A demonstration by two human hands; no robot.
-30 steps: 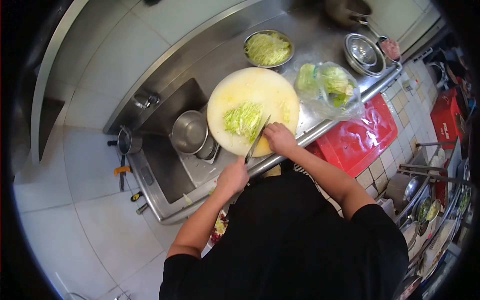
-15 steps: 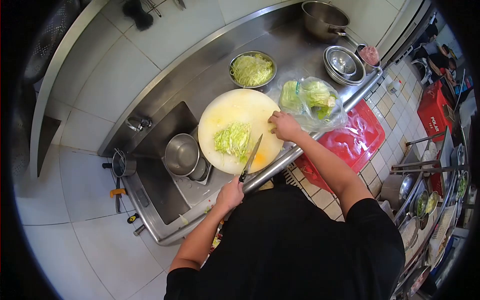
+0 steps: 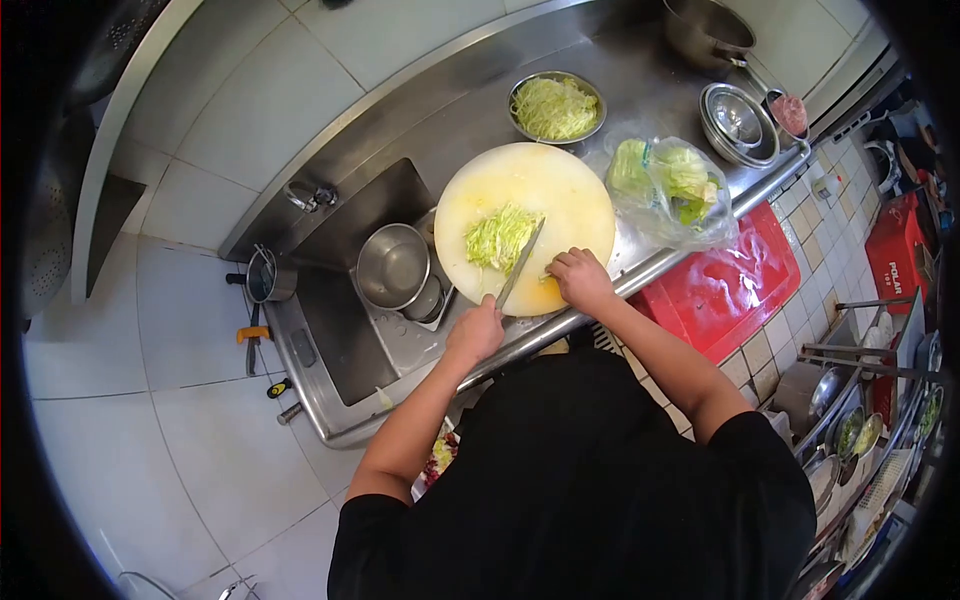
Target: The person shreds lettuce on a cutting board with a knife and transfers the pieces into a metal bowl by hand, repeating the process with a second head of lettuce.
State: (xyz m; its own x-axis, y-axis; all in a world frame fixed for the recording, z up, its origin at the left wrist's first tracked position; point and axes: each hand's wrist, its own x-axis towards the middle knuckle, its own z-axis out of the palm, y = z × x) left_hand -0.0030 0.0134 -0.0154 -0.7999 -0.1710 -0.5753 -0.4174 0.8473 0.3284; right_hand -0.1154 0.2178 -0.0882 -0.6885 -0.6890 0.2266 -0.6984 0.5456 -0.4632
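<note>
A knife [image 3: 522,262] is in my left hand [image 3: 476,331], which closes around its handle at the near edge of the round white cutting board [image 3: 570,190]. Its blade lies along the right side of a pile of shredded lettuce [image 3: 498,237]. My right hand [image 3: 583,280] rests at the board's near right edge, fingers curled down. A small pale-green piece, apparently lettuce [image 3: 549,275], shows at its fingertips, mostly hidden. Behind the board stands a metal bowl of shredded lettuce [image 3: 556,107]. Right of it lies a clear plastic bag [image 3: 690,220] with lettuce inside.
A sink [image 3: 335,320] with a metal pot [image 3: 393,267] adjoins the board on the left. Stacked metal bowls [image 3: 739,125] and a large pot [image 3: 708,35] stand at the back right. Below the counter edge is a red lid-like panel [image 3: 725,300].
The view has shifted, so the scene sits further right and higher. Relative to the board, my right hand has come nearer and leftward, and the knife has moved left against the shredded pile.
</note>
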